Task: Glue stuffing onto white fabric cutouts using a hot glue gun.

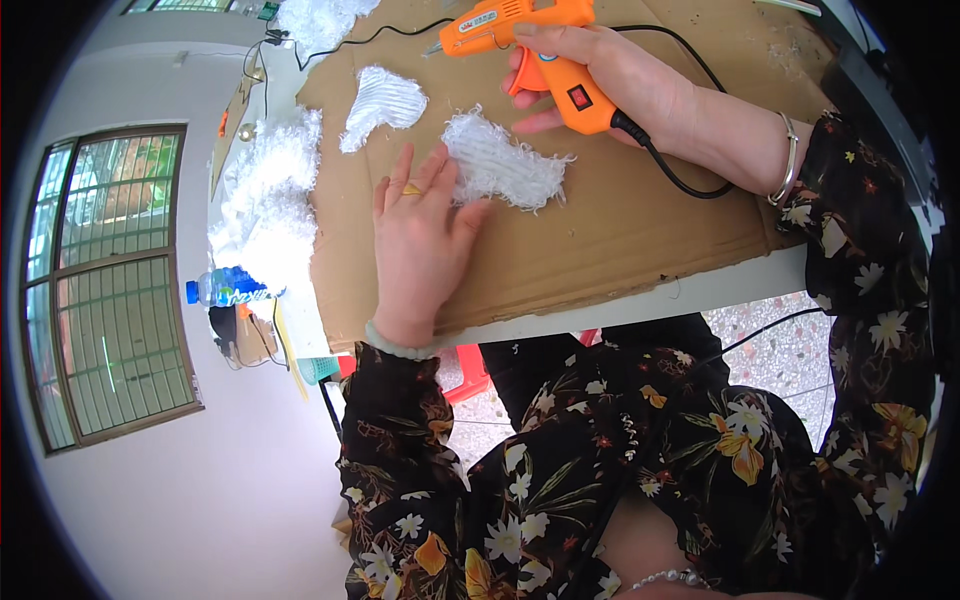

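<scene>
My right hand [630,75] is wrapped round an orange hot glue gun [575,95], its metal nozzle pointing left above the cardboard. A black cord runs from the gun's handle back under my right wrist. My left hand [425,235] lies on the cardboard with its fingers stretched out, the fingertips at the left edge of a white fringed piece of fabric [505,165]. Farther off to the left lies a second white ribbed fabric piece [385,103], curved in shape and touched by neither hand.
A brown cardboard sheet [590,260] covers the white table [740,285]. Fluffy white material [265,190] is heaped along the left side, near a blue-labelled bottle [235,287]. A black cable [385,42] crosses the far edge. A red stool [467,372] shows below the table.
</scene>
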Tool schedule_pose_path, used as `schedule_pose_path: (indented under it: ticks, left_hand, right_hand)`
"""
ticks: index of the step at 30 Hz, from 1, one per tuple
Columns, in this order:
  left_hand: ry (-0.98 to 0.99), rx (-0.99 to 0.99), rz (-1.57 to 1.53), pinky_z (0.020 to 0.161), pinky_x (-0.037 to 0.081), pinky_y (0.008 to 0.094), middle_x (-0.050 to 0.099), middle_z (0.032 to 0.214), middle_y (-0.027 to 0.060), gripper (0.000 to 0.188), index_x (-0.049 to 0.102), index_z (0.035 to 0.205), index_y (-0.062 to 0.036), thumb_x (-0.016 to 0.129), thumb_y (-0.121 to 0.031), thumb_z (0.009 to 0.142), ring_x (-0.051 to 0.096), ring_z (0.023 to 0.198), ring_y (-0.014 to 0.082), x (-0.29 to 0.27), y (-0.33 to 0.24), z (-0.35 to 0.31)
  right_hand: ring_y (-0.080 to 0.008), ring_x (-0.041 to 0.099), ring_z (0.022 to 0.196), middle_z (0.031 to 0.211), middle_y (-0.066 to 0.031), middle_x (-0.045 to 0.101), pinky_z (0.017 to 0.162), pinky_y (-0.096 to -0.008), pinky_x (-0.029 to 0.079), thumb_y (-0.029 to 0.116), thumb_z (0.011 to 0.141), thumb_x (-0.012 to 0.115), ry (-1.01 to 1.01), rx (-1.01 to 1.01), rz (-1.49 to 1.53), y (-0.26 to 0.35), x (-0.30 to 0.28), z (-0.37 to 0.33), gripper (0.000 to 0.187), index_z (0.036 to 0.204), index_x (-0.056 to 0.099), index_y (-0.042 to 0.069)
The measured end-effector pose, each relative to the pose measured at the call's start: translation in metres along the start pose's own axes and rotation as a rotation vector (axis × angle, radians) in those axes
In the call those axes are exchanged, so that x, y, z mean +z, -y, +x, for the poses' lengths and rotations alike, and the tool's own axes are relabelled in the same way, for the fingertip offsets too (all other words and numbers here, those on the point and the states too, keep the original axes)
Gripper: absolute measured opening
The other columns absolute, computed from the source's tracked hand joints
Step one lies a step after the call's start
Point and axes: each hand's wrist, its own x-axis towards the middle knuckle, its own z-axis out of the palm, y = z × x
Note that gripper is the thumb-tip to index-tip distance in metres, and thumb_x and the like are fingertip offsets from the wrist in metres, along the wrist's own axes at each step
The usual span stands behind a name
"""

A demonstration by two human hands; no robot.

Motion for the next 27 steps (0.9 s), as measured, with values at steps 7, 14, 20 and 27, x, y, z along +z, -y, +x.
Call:
schedule_pose_path:
  ticks: [7,14,20,27]
  left_hand:
    - [-0.067,-0.201,-0.332,0.102,0.038,0.0510,0.056,0.132,0.0169,0.048,0.061,0.118,0.0007,0.064,-0.037,0.088,0.044,0.129,0.0409,0.003,0.006,-0.010]
    - [-0.049,-0.243,-0.447,0.102,0.038,0.0509,0.059,0.129,0.0158,0.041,0.063,0.116,-0.0026,0.063,-0.034,0.090,0.045,0.128,0.0418,-0.003,0.030,-0.002]
    - [-0.004,-0.054,-0.263,0.101,0.041,0.0460,0.063,0.123,0.0166,0.032,0.066,0.110,-0.0043,0.063,-0.029,0.091,0.048,0.126,0.0398,0.023,0.017,0.021]
    - [-0.338,-0.449,-0.566,0.090,0.050,0.0411,0.063,0.120,0.0186,0.024,0.065,0.110,-0.0036,0.065,-0.012,0.088,0.059,0.113,0.0343,-0.008,0.055,0.041]
  right_hand:
    - [-0.0135,0.061,0.088,0.096,-0.0055,0.060,0.084,-0.0363,0.058,0.036,0.096,0.055,0.014,0.001,-0.025,0.002,0.000,0.000,0.035,0.104,0.058,0.002]
    - [-0.0129,0.062,0.086,0.096,-0.0063,0.060,0.084,-0.0340,0.058,0.032,0.095,0.056,0.030,-0.070,-0.078,0.010,-0.004,0.001,0.033,0.104,0.059,0.001]
    - [-0.0200,0.065,0.075,0.088,-0.0115,0.064,0.067,-0.0333,0.057,0.019,0.096,0.055,0.331,-0.617,-0.021,-0.006,-0.052,0.036,0.022,0.103,0.057,-0.002]
    - [-0.0203,0.065,0.072,0.087,-0.0114,0.064,0.065,-0.0343,0.057,0.015,0.094,0.056,-0.138,-0.164,0.023,0.010,-0.028,0.037,0.020,0.107,0.059,-0.001]
